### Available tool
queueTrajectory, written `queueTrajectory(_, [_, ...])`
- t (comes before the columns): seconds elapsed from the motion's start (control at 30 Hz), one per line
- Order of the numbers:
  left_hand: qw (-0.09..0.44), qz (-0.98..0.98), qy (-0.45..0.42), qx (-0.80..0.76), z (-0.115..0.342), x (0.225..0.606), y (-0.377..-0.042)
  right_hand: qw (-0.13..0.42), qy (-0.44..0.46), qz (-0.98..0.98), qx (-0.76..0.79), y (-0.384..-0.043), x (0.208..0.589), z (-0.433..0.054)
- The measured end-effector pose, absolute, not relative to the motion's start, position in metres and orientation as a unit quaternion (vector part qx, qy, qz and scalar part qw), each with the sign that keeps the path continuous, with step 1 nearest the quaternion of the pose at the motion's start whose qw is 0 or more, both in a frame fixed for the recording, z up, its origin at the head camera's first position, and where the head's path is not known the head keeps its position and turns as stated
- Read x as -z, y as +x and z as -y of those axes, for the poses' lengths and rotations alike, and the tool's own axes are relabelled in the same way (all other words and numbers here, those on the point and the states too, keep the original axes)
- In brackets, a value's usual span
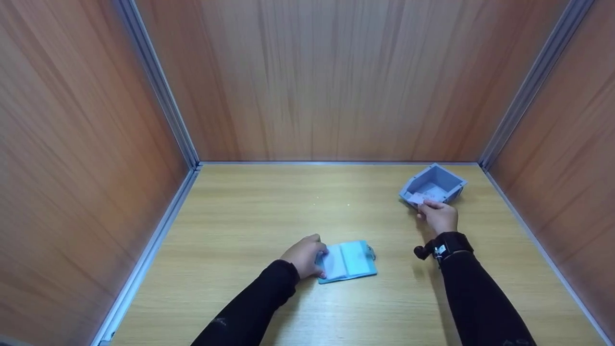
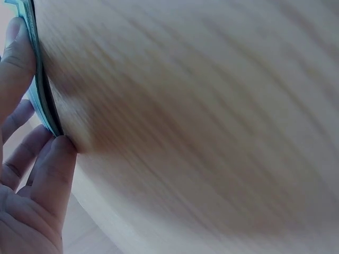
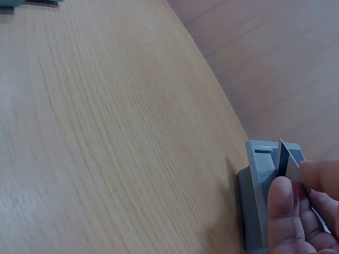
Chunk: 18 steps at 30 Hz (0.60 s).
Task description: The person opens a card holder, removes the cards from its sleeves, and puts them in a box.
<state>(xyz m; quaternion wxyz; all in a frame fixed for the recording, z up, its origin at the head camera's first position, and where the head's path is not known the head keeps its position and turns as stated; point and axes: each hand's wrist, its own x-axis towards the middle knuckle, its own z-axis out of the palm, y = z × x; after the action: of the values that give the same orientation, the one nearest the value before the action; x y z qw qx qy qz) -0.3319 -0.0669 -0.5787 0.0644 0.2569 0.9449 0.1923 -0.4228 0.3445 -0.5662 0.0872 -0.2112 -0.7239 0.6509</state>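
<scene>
A light-blue card holder [image 1: 356,258] lies spread like a book on the table, with pale sleeves inside and a small clasp at its right edge. My left hand [image 1: 306,254] grips its left edge, thumb on the near side. In the left wrist view, the fingers [image 2: 55,174] curl at the holder's edge [image 2: 45,100]. Off to the right, my right hand [image 1: 438,216] pinches a small pale card [image 1: 419,197] at the front of a grey-blue plastic bin [image 1: 435,182]. The right wrist view has the card [image 3: 288,161] between thumb and fingers over the bin's opening.
Wood-grain panels [image 1: 346,81] enclose the table [image 1: 250,206] at the back and both sides, joined by grey metal strips [image 1: 166,86]. The bin stands near the back right corner. A dark strap with a small device [image 1: 444,247] is on the right wrist.
</scene>
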Motion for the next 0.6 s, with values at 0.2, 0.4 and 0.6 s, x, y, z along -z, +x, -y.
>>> queueTrajectory(0.2, [0.065,-0.945,0.259,-0.19,0.0675,0.5774,-0.33,0.126,-0.224,0.702,-0.665,-0.424,0.5684,-0.3448])
queueTrajectory(0.4, [0.066,-0.943,0.262,-0.192,0.0677,0.5778,-0.329,0.15,-0.237,0.684,-0.674,-0.4228,0.5679,-0.3428])
queueTrajectory(0.6, [0.063,-0.941,0.27,-0.194,0.0688,0.5787,-0.3282,0.154,-0.24,0.666,-0.689,-0.4232,0.5661,-0.3412])
